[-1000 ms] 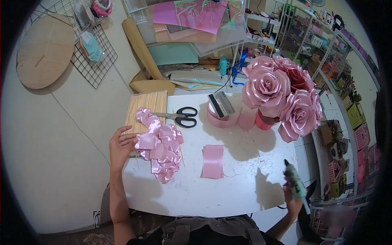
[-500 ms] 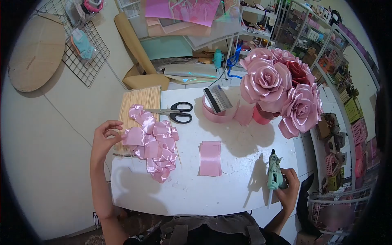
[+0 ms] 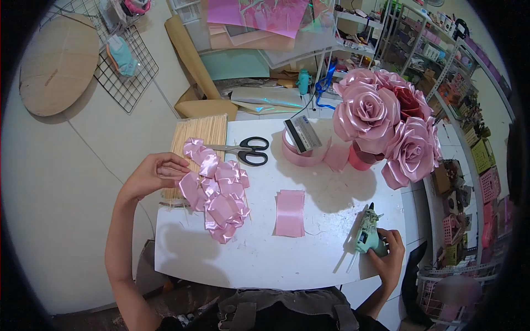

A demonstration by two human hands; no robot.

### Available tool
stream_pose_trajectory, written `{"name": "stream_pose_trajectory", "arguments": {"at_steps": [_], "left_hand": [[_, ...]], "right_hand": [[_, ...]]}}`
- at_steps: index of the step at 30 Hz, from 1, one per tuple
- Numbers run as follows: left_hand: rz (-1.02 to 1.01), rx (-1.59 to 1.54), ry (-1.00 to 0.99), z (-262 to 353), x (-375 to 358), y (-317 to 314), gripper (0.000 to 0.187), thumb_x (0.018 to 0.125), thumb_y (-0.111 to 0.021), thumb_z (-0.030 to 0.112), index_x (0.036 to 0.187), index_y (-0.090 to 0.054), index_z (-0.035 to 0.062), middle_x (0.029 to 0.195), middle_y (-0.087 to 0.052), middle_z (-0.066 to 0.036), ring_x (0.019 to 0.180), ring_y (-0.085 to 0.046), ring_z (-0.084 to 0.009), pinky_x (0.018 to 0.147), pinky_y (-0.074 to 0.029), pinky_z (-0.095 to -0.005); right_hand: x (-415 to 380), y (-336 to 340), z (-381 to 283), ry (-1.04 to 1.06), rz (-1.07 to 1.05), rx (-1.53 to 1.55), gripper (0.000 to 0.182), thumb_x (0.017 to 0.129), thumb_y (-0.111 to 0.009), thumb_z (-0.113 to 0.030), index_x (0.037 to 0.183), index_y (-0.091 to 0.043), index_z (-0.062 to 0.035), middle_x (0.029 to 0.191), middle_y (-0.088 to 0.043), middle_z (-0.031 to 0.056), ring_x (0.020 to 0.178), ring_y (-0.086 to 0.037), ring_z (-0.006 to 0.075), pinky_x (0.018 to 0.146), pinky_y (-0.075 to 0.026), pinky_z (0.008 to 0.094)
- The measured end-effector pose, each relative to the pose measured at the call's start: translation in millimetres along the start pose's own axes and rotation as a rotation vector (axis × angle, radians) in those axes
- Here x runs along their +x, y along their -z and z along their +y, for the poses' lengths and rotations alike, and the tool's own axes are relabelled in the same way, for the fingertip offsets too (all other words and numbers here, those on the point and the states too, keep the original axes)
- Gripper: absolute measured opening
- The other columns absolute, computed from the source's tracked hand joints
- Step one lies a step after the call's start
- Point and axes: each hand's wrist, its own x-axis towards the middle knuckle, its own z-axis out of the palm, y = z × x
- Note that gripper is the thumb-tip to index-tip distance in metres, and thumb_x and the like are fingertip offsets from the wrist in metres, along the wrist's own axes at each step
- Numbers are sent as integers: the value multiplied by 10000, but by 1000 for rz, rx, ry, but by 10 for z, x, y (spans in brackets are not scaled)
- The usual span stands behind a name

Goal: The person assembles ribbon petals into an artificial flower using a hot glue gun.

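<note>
My left hand [image 3: 156,175] is at the left edge of a pile of folded pink satin ribbon petals [image 3: 223,193]. Its fingertips are pinched at the edge of one ribbon petal [image 3: 191,188]; the exact contact is partly hidden. A mint-green hot glue gun [image 3: 369,234] is in my right hand [image 3: 390,256], fingers wrapped round its handle. The gun lies low over the right of the table, its dark nozzle facing away from me and a glue stick poking out the back. Between the hands sits a stack of cut pink ribbon pieces [image 3: 290,213].
Under the petals lies a bundle of thin wooden sticks [image 3: 185,135], with black-handled scissors [image 3: 253,150] beside it. Behind stand a pink ribbon roll [image 3: 298,156], a card [image 3: 305,133] leaning on it, and large pink ribbon roses [image 3: 381,118]. Shelves [image 3: 441,88] line the right side.
The glue gun has come down closer to the table and tilted. My left hand has turned at the pile, and the petal by its fingertips has swung to a slant. The view has shifted slightly.
</note>
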Motion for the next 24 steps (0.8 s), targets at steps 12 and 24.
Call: {"name": "stream_pose_trajectory", "arguments": {"at_steps": [12, 24], "left_hand": [[153, 230, -309, 733, -492, -535, 292, 670, -583, -67, 951, -514, -26, 944, -557, -87, 917, -542, -177, 763, -468, -276], [-91, 141, -477, 473, -611, -539, 350, 646, -631, -41, 976, -524, -1, 939, -560, -83, 884, -550, -167, 755, -474, -274]], "right_hand": [[19, -115, -862, 414, 153, 110, 695, 483, -767, -175, 1082, -460, -1, 1076, -464, 150, 934, -500, 275, 737, -425, 339], [195, -883, -1610, 581, -131, 622, 531, 679, -547, 40, 1163, -338, -18, 715, -562, 116, 640, -586, 193, 576, -471, 273]]}}
